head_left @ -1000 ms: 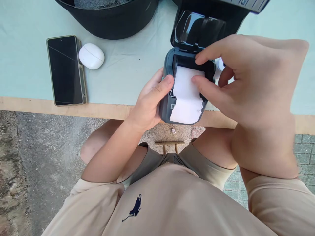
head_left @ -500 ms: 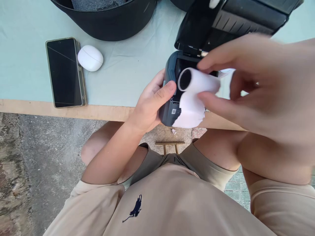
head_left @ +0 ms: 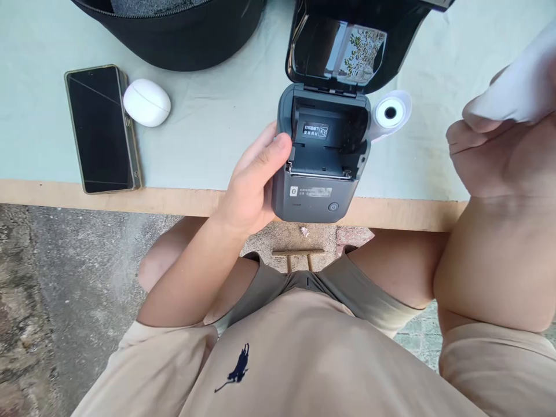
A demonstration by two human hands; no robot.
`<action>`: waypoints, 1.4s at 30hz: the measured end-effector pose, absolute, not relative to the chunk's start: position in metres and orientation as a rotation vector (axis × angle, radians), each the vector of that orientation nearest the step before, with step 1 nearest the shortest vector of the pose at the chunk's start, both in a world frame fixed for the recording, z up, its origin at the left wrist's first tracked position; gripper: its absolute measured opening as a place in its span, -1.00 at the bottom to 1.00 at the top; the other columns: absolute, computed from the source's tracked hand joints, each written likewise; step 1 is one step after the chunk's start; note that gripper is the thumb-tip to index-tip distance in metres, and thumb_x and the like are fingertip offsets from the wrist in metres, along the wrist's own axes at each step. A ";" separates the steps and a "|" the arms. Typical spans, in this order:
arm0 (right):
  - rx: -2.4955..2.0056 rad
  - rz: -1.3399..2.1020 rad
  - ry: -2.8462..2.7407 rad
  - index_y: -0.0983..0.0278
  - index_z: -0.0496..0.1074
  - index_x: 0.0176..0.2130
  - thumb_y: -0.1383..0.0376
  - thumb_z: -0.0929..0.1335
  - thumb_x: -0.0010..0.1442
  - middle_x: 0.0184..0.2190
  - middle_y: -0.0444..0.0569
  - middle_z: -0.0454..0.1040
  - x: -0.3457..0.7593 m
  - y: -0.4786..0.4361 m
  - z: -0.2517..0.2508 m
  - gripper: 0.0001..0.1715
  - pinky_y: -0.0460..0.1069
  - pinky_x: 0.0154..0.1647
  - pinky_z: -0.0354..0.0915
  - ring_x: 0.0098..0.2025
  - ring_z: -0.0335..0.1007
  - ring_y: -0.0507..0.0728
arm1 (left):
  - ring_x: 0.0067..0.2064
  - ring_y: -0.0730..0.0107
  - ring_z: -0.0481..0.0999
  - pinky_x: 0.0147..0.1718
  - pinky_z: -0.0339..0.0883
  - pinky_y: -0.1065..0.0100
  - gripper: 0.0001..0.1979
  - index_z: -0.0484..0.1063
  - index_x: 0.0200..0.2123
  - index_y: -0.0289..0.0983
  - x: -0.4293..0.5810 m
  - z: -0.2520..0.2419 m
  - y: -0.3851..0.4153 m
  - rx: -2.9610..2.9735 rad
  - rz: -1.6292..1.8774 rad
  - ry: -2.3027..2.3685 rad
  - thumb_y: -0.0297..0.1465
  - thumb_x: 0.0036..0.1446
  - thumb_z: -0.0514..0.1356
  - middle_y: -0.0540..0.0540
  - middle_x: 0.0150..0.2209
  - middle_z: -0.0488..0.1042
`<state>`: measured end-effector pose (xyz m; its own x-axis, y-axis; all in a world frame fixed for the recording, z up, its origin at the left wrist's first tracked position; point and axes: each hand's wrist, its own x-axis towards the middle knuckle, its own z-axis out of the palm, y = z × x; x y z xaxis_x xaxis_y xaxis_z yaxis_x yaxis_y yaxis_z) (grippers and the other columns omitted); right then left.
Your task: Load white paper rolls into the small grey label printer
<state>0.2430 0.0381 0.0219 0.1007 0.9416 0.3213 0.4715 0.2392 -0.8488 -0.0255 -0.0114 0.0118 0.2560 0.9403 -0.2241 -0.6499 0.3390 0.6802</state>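
My left hand (head_left: 254,179) grips the left side of a dark grey label printer (head_left: 304,200), thumb on its upper rim. The printer's black lid (head_left: 334,49) is raised, and its paper bay shows bare inside, with a small printed label. Far to the right, my right hand (head_left: 508,145) is closed around a white paper roll (head_left: 521,81), partly cut off by the frame and blurred. Another white paper roll (head_left: 398,107) rests on the table against the printer's right side, its dark core facing up.
At the left a smartphone (head_left: 102,127) lies on the pale cloth, with a white oval case (head_left: 146,103) touching its right edge. A black zippered bag (head_left: 186,43) stands at the back. The table's wooden edge (head_left: 186,197) runs across in front of me.
My right hand has lifted the paper roll out of the printer and carried it to the far right. The printer's bay and the second roll are now uncovered.
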 end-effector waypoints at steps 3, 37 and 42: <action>-1.280 0.910 -1.348 0.06 0.36 -0.26 -0.01 0.47 -0.02 -0.45 -0.15 0.30 0.234 0.035 0.018 -0.62 0.02 -0.64 0.19 -0.54 0.28 0.05 | 0.23 0.15 0.42 0.12 0.42 0.23 -0.74 0.51 -0.11 -0.23 -0.026 0.011 -0.010 0.550 1.129 0.671 -0.31 0.28 0.06 -0.08 -0.25 0.60; -1.452 -0.050 -2.063 0.27 0.37 0.10 0.08 0.34 0.13 0.02 0.10 0.46 0.194 0.007 0.040 -0.42 0.08 -0.31 0.38 0.00 0.43 0.30 | -0.06 0.30 0.63 -0.09 0.54 0.36 -0.75 0.53 -0.14 -0.20 -0.028 0.003 -0.010 0.609 1.143 0.566 -0.27 0.26 0.09 -0.01 -0.30 0.59; -1.762 0.184 -2.176 0.27 0.29 0.18 0.15 0.40 0.08 0.07 0.18 0.35 0.163 0.013 0.038 -0.30 0.13 -0.20 0.43 0.02 0.41 0.29 | 0.19 0.20 0.46 0.11 0.43 0.21 -0.72 0.50 -0.10 -0.20 -0.030 0.002 -0.010 0.618 1.126 0.608 -0.24 0.27 0.07 -0.05 -0.18 0.58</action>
